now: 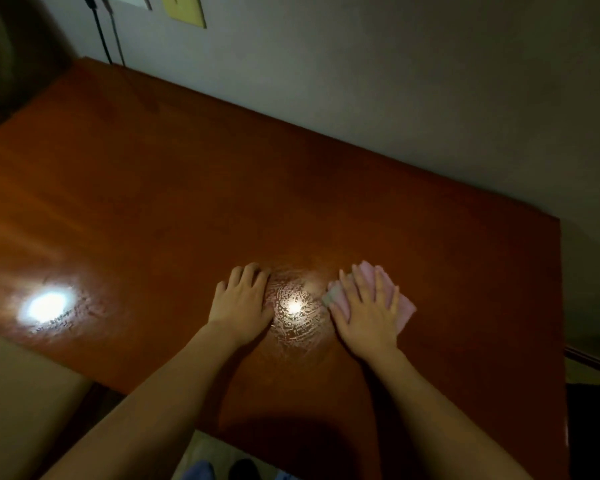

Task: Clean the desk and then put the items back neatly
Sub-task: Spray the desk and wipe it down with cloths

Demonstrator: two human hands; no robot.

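Observation:
A reddish-brown wooden desk fills most of the view, its top bare and glossy. My right hand lies flat with spread fingers on a folded pink cloth, pressing it onto the desk right of centre. My left hand rests palm down on the bare wood just left of it, fingers straight. Between the two hands a wet, streaky patch shines under a light reflection.
A grey wall runs along the desk's far edge. Two dark cables hang down the wall at the far left, beside a yellow note. A second bright reflection shows near the left front edge. Floor lies below the front edge.

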